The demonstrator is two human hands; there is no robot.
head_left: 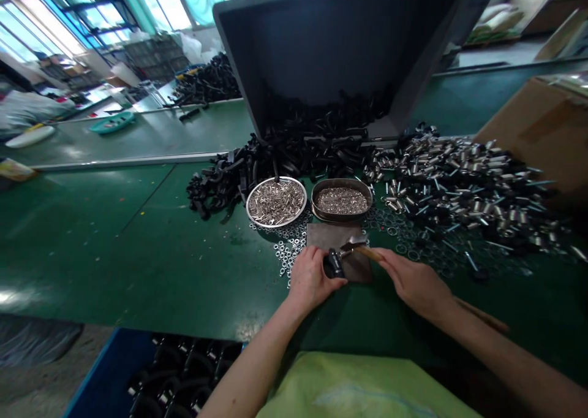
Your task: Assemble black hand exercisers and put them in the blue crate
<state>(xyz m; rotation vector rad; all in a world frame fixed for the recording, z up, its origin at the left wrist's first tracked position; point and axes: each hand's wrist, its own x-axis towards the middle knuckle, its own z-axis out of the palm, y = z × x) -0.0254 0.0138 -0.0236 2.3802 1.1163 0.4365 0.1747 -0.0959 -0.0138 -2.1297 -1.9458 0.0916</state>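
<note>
This is a factory assembly workshop, with long green worktables [114,234] and big windows [92,7] at 11 o'clock. At 12 o'clock a large dark bin [331,44] is tipped and spills black plastic parts [285,154] on the table, and at 2 o'clock lies a big heap of small metal parts [463,185]. Two round trays, one with metal pins [275,202] and one with small nuts [341,200], loose washers [289,249] near them, and a blue crate of black parts [179,375] at 7 o'clock show bulk hand assembly.
</note>
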